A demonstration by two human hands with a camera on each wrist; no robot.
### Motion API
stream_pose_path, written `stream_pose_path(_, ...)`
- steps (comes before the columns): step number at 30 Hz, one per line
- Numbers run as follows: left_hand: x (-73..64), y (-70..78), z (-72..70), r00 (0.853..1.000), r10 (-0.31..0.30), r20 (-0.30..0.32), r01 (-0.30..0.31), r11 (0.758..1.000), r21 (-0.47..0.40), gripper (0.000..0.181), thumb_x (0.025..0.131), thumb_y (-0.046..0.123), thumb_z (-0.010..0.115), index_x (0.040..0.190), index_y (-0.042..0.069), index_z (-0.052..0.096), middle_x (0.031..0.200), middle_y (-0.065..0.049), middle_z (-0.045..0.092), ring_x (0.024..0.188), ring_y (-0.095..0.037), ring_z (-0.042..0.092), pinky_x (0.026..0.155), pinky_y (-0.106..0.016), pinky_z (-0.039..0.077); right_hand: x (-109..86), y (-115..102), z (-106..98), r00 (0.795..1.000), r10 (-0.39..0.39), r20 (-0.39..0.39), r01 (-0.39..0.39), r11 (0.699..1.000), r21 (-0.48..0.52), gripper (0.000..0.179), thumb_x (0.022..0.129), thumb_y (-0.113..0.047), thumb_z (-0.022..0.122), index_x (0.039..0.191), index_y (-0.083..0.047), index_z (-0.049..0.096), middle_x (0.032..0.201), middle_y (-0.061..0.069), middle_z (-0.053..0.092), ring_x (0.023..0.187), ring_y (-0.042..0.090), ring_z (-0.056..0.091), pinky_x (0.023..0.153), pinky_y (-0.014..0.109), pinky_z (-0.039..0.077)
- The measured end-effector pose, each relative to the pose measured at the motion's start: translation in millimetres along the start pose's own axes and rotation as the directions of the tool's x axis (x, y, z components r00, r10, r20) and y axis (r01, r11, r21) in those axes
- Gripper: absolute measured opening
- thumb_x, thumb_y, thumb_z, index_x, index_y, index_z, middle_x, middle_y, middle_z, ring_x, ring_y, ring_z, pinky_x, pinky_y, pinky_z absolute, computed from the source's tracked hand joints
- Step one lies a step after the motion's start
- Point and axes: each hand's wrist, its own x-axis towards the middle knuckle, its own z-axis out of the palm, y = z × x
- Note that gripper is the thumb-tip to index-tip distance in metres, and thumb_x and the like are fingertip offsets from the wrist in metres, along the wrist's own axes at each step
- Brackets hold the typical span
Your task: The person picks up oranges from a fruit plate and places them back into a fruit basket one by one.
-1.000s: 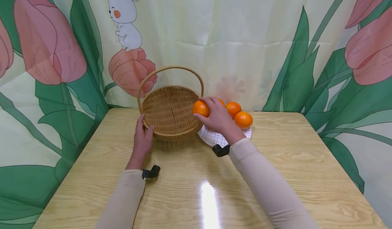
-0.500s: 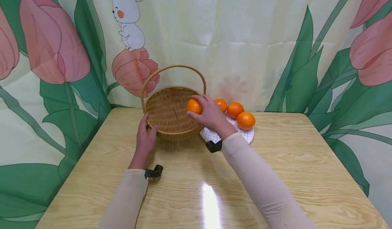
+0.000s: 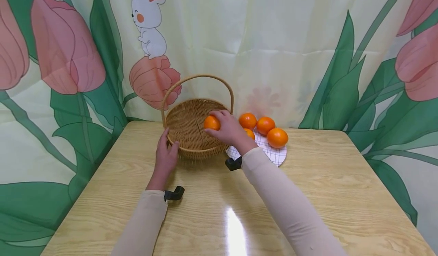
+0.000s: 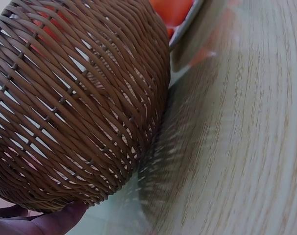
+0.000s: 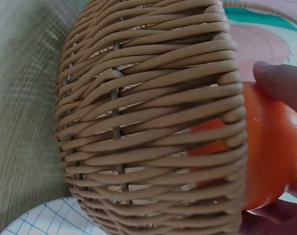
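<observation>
A round wicker basket with a tall arched handle stands on the table. My left hand holds its left rim; in the left wrist view the thumb lies against the weave. My right hand grips a glossy orange over the right part of the basket's opening. From the right wrist the orange shows just past the rim, partly seen through the weave, with thumb and fingers around it. Several more oranges sit on a white plate with a blue grid, right of the basket.
The wooden table reaches toward the camera, with a bright light reflection near its front. Behind it hangs a curtain printed with tulips and a rabbit. The right forearm passes in front of the plate.
My right hand has carried the orange leftward from the basket's right rim to over its opening, uncovering more of the plate's oranges. My left hand keeps its hold; the whole view has shifted slightly.
</observation>
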Motion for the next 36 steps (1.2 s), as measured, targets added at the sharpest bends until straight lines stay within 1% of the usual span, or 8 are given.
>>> stream_pose_path(6,-2.9,-2.5,-2.0,1.0,-0.001,-0.008,0.001,1.0,0.023,0.063,0.098,0.022,0.047,0.155,0.014,0.02,0.157,-0.016,0.025,0.145,-0.032,0.027,0.116,-0.052,0.028,6.7,-2.5,12.4,0.999,0.011,0.043,-0.009,0.999,-0.043,0.064,0.084,-0.049,0.07,0.138,-0.023,0.05,0.137,0.006,0.046,0.109,0.027,0.056,0.089,0.044,0.051)
stream_pose_path(12,-8.4,-6.3,-5.5,1.0,-0.021,-0.012,0.022,0.999,0.04,0.063,0.098,0.02,0.049,0.155,0.014,0.022,0.156,-0.016,0.025,0.144,-0.032,0.028,0.115,-0.052,0.029,10.2,-3.1,27.6,0.994,0.002,0.109,0.002,0.999,-0.037,0.066,0.081,-0.044,0.075,0.138,-0.02,0.05,0.135,0.006,0.047,0.107,0.025,0.056,0.091,0.042,0.051)
stream_pose_path(14,-8.9,-6.9,-5.9,1.0,-0.017,-0.009,0.018,0.999,0.036,0.063,0.098,0.018,0.049,0.155,0.014,0.021,0.157,-0.016,0.025,0.144,-0.033,0.028,0.115,-0.052,0.029,11.3,-3.6,30.2,0.993,-0.001,0.122,0.006,0.999,-0.04,0.066,0.081,-0.043,0.075,0.138,-0.019,0.05,0.134,0.007,0.048,0.105,0.025,0.056,0.09,0.042,0.051)
stream_pose_path(19,-6.5,-6.4,-5.8,1.0,0.01,-0.015,-0.01,1.0,0.028,0.063,0.098,0.017,0.05,0.154,0.011,0.022,0.156,-0.017,0.026,0.144,-0.033,0.029,0.115,-0.051,0.031,16.1,-6.1,30.9,0.988,0.005,0.154,0.007,0.997,-0.073,0.066,0.081,-0.045,0.075,0.137,-0.02,0.05,0.135,0.009,0.048,0.105,0.026,0.057,0.09,0.042,0.051)
stream_pose_path(24,-3.5,-5.3,-5.5,1.0,0.015,-0.013,-0.015,0.999,0.03,0.063,0.098,0.019,0.049,0.154,0.012,0.022,0.156,-0.016,0.025,0.144,-0.033,0.029,0.114,-0.051,0.031,22.6,-6.9,30.6,0.977,0.015,0.211,0.006,0.995,-0.097,0.065,0.081,-0.042,0.076,0.136,-0.02,0.049,0.138,0.011,0.044,0.103,0.027,0.056,0.09,0.041,0.051)
stream_pose_path(30,-0.4,-4.3,-3.7,1.0,0.02,-0.01,-0.02,0.999,0.03,0.063,0.098,0.022,0.049,0.154,0.013,0.022,0.157,-0.015,0.025,0.145,-0.032,0.027,0.114,-0.051,0.031,27.3,-8.3,27.8,0.965,0.018,0.262,0.021,0.989,-0.148,0.062,0.081,-0.041,0.076,0.133,-0.02,0.05,0.134,0.012,0.047,0.101,0.027,0.057,0.09,0.041,0.051)
stream_pose_path(36,2.6,-4.3,-2.1,1.0,0.027,-0.013,-0.026,1.0,0.014,0.063,0.098,0.022,0.048,0.154,0.014,0.022,0.157,-0.015,0.025,0.145,-0.032,0.027,0.114,-0.051,0.031,32.3,-10.3,26.7,0.946,0.028,0.322,0.035,0.982,-0.188,0.064,0.081,-0.039,0.076,0.136,-0.017,0.051,0.13,0.011,0.051,0.102,0.025,0.055,0.091,0.039,0.049)
